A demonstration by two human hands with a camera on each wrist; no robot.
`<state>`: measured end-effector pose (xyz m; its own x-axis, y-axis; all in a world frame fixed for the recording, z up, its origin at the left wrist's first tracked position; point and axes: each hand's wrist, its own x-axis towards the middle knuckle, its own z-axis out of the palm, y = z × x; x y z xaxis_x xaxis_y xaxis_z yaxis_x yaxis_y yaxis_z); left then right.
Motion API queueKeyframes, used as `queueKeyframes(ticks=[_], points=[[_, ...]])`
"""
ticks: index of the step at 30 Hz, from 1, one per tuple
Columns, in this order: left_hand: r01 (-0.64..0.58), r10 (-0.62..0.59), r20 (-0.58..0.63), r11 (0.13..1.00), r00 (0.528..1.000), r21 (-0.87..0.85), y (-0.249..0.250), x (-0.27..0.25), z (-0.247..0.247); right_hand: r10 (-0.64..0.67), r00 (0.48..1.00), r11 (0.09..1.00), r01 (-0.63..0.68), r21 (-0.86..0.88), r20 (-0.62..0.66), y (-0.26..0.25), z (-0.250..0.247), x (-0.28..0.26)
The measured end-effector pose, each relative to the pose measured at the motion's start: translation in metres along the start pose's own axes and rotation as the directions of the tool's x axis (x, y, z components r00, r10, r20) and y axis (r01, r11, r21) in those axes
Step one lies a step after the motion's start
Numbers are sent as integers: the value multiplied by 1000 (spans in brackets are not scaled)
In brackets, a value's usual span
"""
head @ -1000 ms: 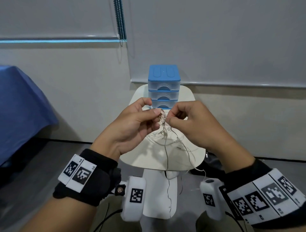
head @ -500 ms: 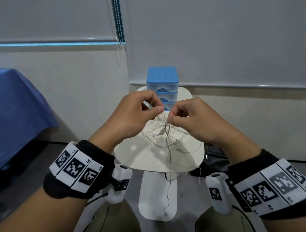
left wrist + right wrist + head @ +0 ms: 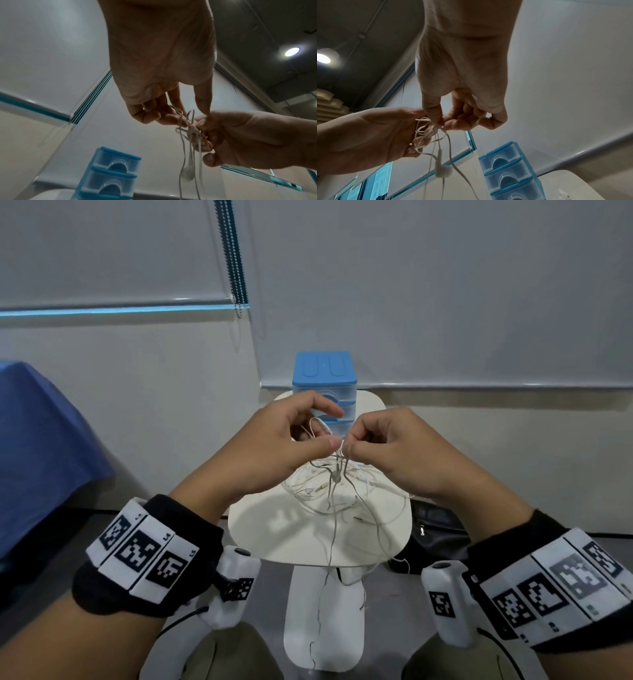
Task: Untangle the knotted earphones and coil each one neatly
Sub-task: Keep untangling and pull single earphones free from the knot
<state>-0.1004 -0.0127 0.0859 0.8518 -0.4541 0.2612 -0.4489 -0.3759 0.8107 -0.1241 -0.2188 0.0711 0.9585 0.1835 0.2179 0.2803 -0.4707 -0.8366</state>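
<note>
Against pale blinds, above a small white table (image 3: 274,529), the knotted earphones (image 3: 337,474) hang, one earbud (image 3: 442,171) dangling. Left hand (image 3: 274,446) and right hand (image 3: 394,450) both pinch the knot. Nothing's coiled yet; untangling looks barely underway.

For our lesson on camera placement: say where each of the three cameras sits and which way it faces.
Head: worn on the head, facing down at the left hand, right hand, table.
Left wrist: under the left wrist, facing up along the palm.
Right wrist: likewise under the right palm.
All share the knotted earphones and blue drawer unit.
</note>
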Motion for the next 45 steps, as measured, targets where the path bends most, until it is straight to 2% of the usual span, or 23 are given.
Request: queueKeyframes(ticks=[3, 6, 9, 11, 13, 15, 17, 19, 22, 25, 27, 33, 37, 40, 43, 45], points=[[-61, 54, 44, 984, 998, 167, 9, 3, -5, -1, 1000, 1000, 1, -1, -1, -5, -3, 2], [-78, 84, -14, 961, 996, 265, 9, 8, -12, 4, 1000, 1000, -3, -17, 15, -5, -3, 2], [-46, 74, -141, 980, 987, 191, 4, 12, -17, -8, 999, 1000, 9, -29, 47, -5, -1, 1], [-39, 64, -172, 989, 983, 140, -1, 12, -13, -16, 999, 999, 18, -33, 50, -5, 0, 2], [-21, 29, -154, 999, 988, 49, -3, 10, -8, -17, 999, 999, 19, -45, 47, -7, -1, 2], [1, -16, -127, 994, 992, -113, -4, 9, -5, -17, 999, 999, 19, -49, 41, -8, -1, 2], [29, -63, -106, 957, 992, -289, -2, 8, -6, -27, 999, 998, 29, -56, 35, -10, -3, 0], [65, -95, -61, 922, 994, -382, -1, 8, -9, -37, 999, 996, 40, -78, 35, -11, -5, 0], [102, -98, 30, 940, 995, -326, 0, 8, -14, -29, 999, 995, 32, -93, 30, -12, -7, -2], [69, -65, 60, 996, 996, -58, 3, 6, -14, -31, 998, 995, 36, -98, 47, -12, -8, -2], [71, -72, 51, 997, 996, 21, 3, 6, -11, -40, 998, 992, 46, -114, 57, -13, -7, -2], [108, -108, 2, 988, 994, -107, -3, 9, 2, -72, 996, 990, 78, -119, 58, -12, -3, 2], [144, -148, -28, 981, 989, -130, -1, 15, 11, -95, 994, 981, 102, -163, 49, -12, -2, 6], [134, -149, -86, 977, 985, -164, 0, 22, 13, -126, 991, 978, 117, -175, -41, -10, -2, 9], [120, -148, -123, 971, 981, -209, 2, 28, 12, -195, 967, 978, 178, -111, -165, -12, -2, 10], [108, -144, -137, 965, 980, -240, 4, 30, 11, -251, 950, 963, 227, -141, -185, -13, -2, 9]])
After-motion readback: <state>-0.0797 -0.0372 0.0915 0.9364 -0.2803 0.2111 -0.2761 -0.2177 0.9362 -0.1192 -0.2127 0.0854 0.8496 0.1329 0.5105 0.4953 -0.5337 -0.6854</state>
